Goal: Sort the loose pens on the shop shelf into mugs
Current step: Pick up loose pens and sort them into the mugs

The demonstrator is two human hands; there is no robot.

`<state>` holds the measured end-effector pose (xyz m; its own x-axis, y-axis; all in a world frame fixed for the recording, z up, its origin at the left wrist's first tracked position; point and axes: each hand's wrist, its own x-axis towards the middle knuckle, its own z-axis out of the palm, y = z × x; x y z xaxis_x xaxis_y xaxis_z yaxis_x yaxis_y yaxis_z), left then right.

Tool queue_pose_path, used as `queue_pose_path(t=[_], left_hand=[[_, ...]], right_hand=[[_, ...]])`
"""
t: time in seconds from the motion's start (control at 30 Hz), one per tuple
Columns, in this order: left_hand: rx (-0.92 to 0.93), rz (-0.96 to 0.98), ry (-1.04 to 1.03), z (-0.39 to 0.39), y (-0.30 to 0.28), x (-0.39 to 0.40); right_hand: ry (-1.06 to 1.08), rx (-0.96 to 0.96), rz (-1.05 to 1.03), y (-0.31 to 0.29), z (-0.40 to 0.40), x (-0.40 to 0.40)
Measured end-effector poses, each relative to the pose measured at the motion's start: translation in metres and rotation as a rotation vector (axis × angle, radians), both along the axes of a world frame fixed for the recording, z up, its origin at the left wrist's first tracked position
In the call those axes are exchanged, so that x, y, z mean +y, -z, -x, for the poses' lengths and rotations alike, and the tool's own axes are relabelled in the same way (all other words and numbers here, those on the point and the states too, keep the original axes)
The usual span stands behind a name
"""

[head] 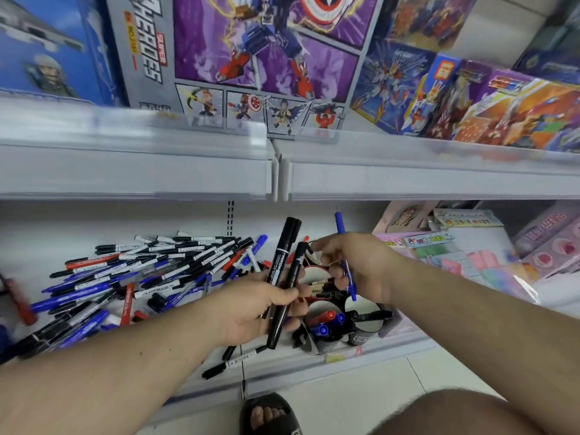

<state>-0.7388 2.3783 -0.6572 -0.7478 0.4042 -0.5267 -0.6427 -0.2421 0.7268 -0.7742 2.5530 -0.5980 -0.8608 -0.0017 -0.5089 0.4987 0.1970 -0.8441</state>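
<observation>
The fingers of the left hand (251,306) curl around two fat black markers (284,277). The thumb presses them from the front, near the middle of the frame. The markers stand almost straight up, side by side, with their tops pointing to the upper shelf (135,171).

The right hand (351,265) is just to the right of the markers. Its lower fingers wrap a thin blue pen (342,246), which sticks up above the hand and pokes out below it. The tips of its finger and thumb come close together at something small and dark; what it is cannot be told.

Under both hands sit the mugs (342,328), black ones, packed close together near the front edge of the lower shelf (314,365). One mug holds red and blue pens (326,321) with their caps up. Another, to its right, shows a black pen lying across it.

A big pile of loose pens (141,271) fills the left middle of the frame. They are black, blue and red, all mixed up. A few black pens (232,362) lie near the shelf edge, below the left hand.

Pink packs (470,255) sit on the right. Toy boxes (251,58) stand across the top. A foot in a black sandal (270,416) shows at the bottom.
</observation>
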Motion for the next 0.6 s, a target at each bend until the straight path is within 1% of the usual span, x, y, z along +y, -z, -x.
queue_pose_path(t=[0.1, 0.23, 0.33, 0.4, 0.5, 0.53, 0.6], left_hand=[[0.092, 0.131, 0.117, -0.007, -0.005, 0.004], [0.229, 0.358, 0.225, -0.012, -0.003, 0.008], [0.280, 0.399, 0.271, -0.010, -0.004, 0.009], [0.293, 0.407, 0.269, -0.007, -0.004, 0.007], [0.268, 0.442, 0.199, -0.003, 0.001, 0.003], [0.244, 0.446, 0.161, -0.002, 0.003, 0.002], [0.179, 0.425, 0.094, 0.000, 0.005, -0.001]], right_hand=[[0.030, 0.094, -0.067, -0.010, -0.006, 0.000], [-0.057, 0.182, -0.231, -0.005, -0.013, 0.000], [-0.110, 0.225, -0.357, -0.001, -0.015, 0.006], [-0.059, 0.266, -0.333, -0.007, -0.013, 0.016], [0.141, 0.325, -0.246, -0.018, -0.003, 0.046], [0.179, 0.335, -0.237, -0.020, -0.001, 0.057], [0.172, 0.337, -0.268, -0.015, -0.001, 0.076]])
